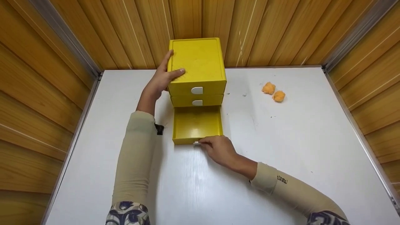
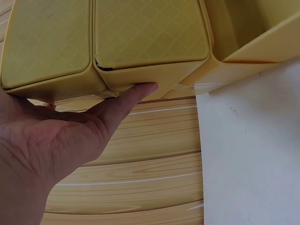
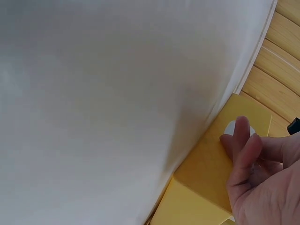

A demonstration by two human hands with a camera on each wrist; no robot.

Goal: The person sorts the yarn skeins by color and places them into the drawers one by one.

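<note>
Yellow drawer unit (image 1: 198,59) sits on the white surface (image 1: 265,140), back end near the wood-slat wall (image 1: 250,34). Bottom drawer (image 1: 195,123) is pulled out at the unit's front; inside is bare in head view. Upper two drawers (image 1: 181,89) closed, each with a white tab.

Right hand (image 1: 222,150), in front of the unit: pinching the bottom drawer's white tab (image 3: 229,127). Right wrist view gives the fingers at that tab; head view mostly hides it.

Left hand (image 1: 160,78), left of the unit: fingers extended along its side, thumb over top edge, not clenched. Only left wrist view shows the diamond-textured panels (image 2: 152,33) by that hand.

Two orange clumps (image 1: 268,88) right of the unit, well apart from it; only head view has them.
</note>
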